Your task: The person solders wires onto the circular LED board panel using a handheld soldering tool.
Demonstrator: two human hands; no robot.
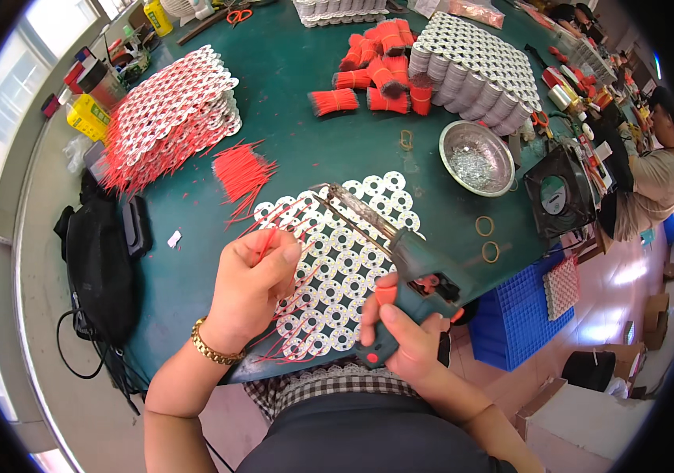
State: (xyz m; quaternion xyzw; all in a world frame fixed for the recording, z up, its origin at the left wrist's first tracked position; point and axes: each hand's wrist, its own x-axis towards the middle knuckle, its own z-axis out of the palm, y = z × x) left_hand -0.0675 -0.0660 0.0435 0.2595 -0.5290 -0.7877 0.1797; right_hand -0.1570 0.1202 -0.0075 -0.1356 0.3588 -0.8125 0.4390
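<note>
My left hand (254, 280), with a gold bracelet at the wrist, is closed in a pinch on thin red wires (267, 241) above the left side of a panel of round white circuit boards (345, 240). Wrapped round the handle of a dark green soldering gun (430, 272) is my right hand (408, 335). The gun's long metal tip reaches over the panel's far left part; whether it touches a board I cannot tell. Several red wires stick out along the panel's left edge. Beyond my left hand lies a loose pile of red wires (241, 172).
Stacked panels with red wires (171, 110) stand far left. Bundles of red wires (388, 75) and plain stacked panels (471, 67) lie at the back. A metal bowl (502, 175) and a black fan (559, 193) are right; a black bag (100, 260) is left. Another person (652, 181) sits far right.
</note>
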